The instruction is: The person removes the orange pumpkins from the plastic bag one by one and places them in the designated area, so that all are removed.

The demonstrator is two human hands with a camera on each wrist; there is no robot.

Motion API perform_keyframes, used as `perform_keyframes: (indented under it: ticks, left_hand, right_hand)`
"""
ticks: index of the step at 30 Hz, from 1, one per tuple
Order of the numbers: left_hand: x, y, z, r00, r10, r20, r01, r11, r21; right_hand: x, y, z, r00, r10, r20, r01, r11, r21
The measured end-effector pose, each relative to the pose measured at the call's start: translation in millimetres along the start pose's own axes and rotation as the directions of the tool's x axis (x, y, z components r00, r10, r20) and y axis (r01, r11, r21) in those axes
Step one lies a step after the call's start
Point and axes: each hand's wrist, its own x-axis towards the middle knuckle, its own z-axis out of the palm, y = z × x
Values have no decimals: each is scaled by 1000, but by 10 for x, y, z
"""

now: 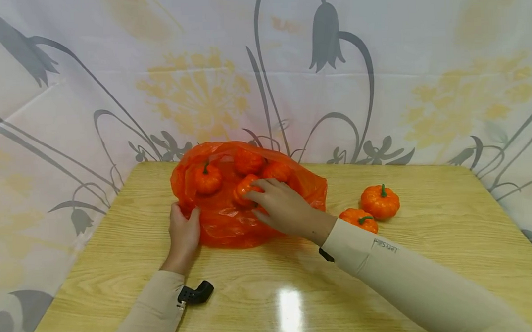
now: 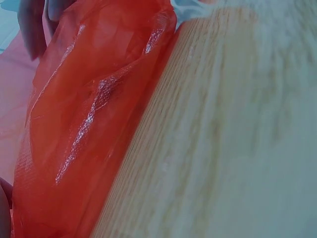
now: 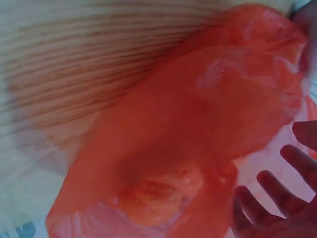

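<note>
Flowered cloth (image 1: pixel 388 106) is hanging behind a wooden table (image 1: pixel 254 295).
The left hand (image 1: pixel 183 234) is pinching the rim of a red plastic bag (image 1: pixel 233 232) that is holding orange pumpkins (image 1: pixel 208 179); inside, the right hand (image 1: pixel 283 207) is reaching, fingers spread, beside one; rightward, two loose pumpkins (image 1: pixel 380 202) are resting.

The left arm (image 1: pixel 141 317) reaches forward over the bench (image 1: pixel 249 290), nearer its left edge than its right, the pale sleeve (image 1: pixel 160 292) ending at the wrist. The left hand (image 1: pixel 184 229) points toward the far edge, thumb raised and set against partly hidden fingers in a pinch. The right arm (image 1: pixel 422 278) slants inward from the bench's right side; the right hand (image 1: pixel 278 205) turns its back upward, its fingers slightly bent, spread apart in the right wrist view.
</note>
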Motion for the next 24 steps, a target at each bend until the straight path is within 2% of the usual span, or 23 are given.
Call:
perform_keyframes:
  ticks: [6, 15, 20, 24]
  left_hand:
    - [2, -11, 7, 1000, 1, -8, 0, 1000, 4]
    - [21, -19, 15, 1000, 8, -14, -8, 1000, 15]
    - [8, -7, 15, 1000, 5, -15, -5, 1000, 5]
    - [8, -1, 9, 1000, 1, -13, -1, 1000, 6]
  right_hand:
    - [145, 42, 106, 999, 5, 37, 0, 994, -112]
    - [300, 79, 189, 996, 54, 76, -38, 980, -194]
    - [357, 149, 246, 994, 64, 86, -45, 977, -209]
    - [375, 209, 294, 996, 55, 63, -41, 977, -208]
